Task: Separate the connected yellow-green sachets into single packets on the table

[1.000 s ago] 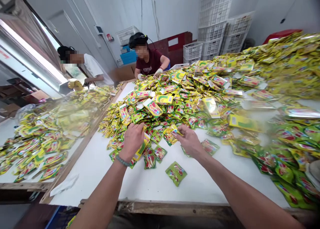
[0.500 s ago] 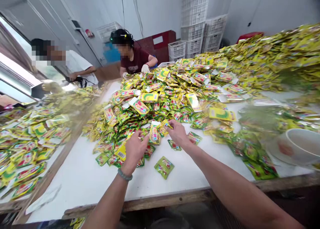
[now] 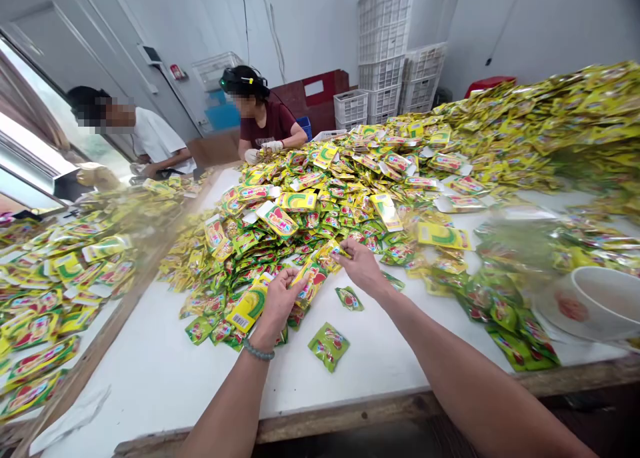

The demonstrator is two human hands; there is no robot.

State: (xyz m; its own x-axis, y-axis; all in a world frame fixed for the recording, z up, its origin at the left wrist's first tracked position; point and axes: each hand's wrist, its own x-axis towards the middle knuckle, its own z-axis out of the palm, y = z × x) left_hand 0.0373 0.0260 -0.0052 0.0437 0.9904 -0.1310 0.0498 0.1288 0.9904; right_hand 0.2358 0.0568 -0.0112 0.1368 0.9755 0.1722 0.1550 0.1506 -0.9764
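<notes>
My left hand (image 3: 281, 299), with a beaded bracelet at the wrist, grips a small yellow carton (image 3: 312, 286) tilted over the white tabletop (image 3: 380, 371). Between the fingertips of my right hand (image 3: 361, 266) is a yellow sachet (image 3: 327, 250), touching the far end of the carton; whether part of it is inside, I cannot tell. Another yellow carton (image 3: 245, 313), barcode showing, lies beside my left hand on the heap. A green sachet pair (image 3: 329, 346) and a small green sachet (image 3: 349, 299) rest on the table below my hands.
A large heap of sachets and cartons (image 3: 320, 211) rises ahead. At right stand a white tub (image 3: 600, 305) and a tall yellow pile (image 3: 560, 125). A wooden divider (image 3: 107, 331) runs along the left. Two people work across the table, near stacked white crates (image 3: 383, 51).
My left hand has lifted and tilted the carton, bringing it against the sachet in my right hand. The co-worker in dark red has drawn both gloved hands together.
</notes>
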